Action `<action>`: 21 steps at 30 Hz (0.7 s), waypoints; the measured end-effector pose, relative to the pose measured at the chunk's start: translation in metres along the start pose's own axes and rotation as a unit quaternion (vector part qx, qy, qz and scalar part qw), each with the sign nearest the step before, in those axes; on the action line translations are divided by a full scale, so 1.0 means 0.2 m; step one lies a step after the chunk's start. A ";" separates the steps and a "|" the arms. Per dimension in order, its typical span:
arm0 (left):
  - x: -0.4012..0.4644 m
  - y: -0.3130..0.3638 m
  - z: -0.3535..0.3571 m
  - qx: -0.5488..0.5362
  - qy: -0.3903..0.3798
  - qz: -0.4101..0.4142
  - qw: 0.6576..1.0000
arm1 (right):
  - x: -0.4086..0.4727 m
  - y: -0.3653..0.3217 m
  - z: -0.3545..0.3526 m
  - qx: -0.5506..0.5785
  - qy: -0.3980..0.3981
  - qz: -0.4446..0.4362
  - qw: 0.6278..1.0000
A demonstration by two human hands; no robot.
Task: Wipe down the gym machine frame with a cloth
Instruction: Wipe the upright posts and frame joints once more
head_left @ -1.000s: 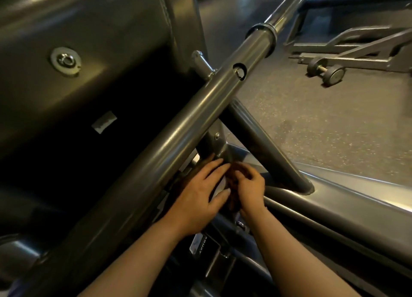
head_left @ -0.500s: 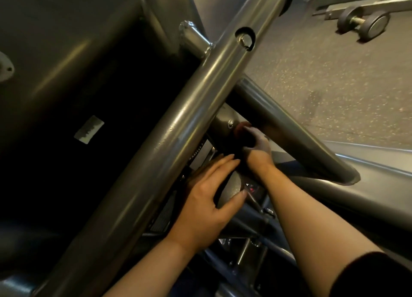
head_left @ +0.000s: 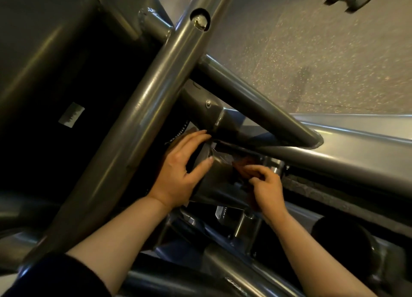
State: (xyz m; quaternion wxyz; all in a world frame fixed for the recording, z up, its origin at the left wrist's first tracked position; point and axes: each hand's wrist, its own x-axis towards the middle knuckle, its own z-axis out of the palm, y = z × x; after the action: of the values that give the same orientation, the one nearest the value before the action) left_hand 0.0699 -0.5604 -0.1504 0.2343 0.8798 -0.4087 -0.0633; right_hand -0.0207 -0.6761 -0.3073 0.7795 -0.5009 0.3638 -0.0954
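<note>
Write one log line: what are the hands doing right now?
left hand: open, resting on grey metal machine frame | right hand: pinching dark reddish cloth against frame | wiping: ongoing

Grey metallic frame tubes (head_left: 142,109), reddish-brown cloth (head_left: 244,164) under my fingers, grey floor (head_left: 323,58) speckled with pale flecks, black sleeve (head_left: 55,276), white sticker (head_left: 71,117) on black panel (head_left: 66,151).

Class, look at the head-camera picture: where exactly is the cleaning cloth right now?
The reddish-brown cloth sits just right of centre in the head view, pinched by the right hand against the frame's inner bracket, right of the left hand.
</note>
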 end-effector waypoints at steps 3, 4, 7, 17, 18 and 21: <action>-0.01 0.01 0.01 0.016 0.004 0.002 1.000 | -0.14 0.01 -0.09 0.012 0.052 0.035 0.998; -0.01 0.01 0.01 0.026 0.008 0.005 1.000 | -0.19 0.01 -0.12 0.006 0.072 0.032 0.997; -0.02 0.01 0.01 0.095 0.047 0.049 0.993 | -0.36 -0.02 -0.18 -0.009 0.097 0.006 0.995; -0.49 0.34 0.79 -0.272 -0.163 -0.188 0.930 | -0.63 0.08 -0.33 0.242 0.176 0.063 0.952; -0.48 0.34 0.85 -0.323 -0.185 -0.217 0.903 | -0.62 0.11 -0.34 0.259 0.180 0.073 0.946; -0.41 0.30 0.98 -0.328 -0.133 -0.299 0.886 | -0.56 0.20 -0.41 0.190 0.137 0.107 0.966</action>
State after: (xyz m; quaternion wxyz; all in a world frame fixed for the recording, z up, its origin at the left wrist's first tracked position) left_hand -0.0847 -0.6029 -0.3015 0.4229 0.8167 -0.1090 -0.3773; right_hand -0.1638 -0.6573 -0.3078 0.8087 -0.2841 0.4936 -0.1468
